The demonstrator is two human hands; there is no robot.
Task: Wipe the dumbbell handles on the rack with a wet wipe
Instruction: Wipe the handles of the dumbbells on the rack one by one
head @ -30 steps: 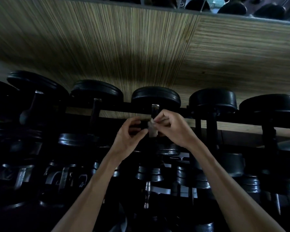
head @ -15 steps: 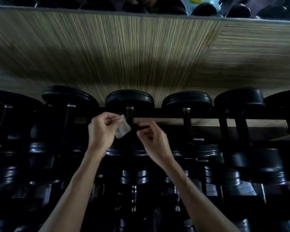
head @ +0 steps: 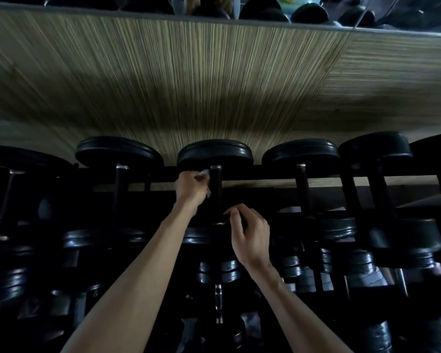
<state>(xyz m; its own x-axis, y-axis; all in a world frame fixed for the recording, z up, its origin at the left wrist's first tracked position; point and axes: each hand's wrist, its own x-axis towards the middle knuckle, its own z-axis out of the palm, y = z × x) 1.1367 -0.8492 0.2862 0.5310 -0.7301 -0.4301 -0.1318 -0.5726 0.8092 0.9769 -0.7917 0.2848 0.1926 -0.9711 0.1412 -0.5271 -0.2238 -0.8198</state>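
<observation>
Left hand [head: 190,188] pinching wipe [head: 204,174] against top-row handle [head: 216,189]; right hand [head: 250,235] loosely curled, holding nothing, near its lower end.

The scene is dim, the rack [head: 239,179] nearly black with detail lost. Soft light falls on the striped floor [head: 214,85], crossed by broad shadows. Wide-angle bending and slight blur show at the edges.
</observation>
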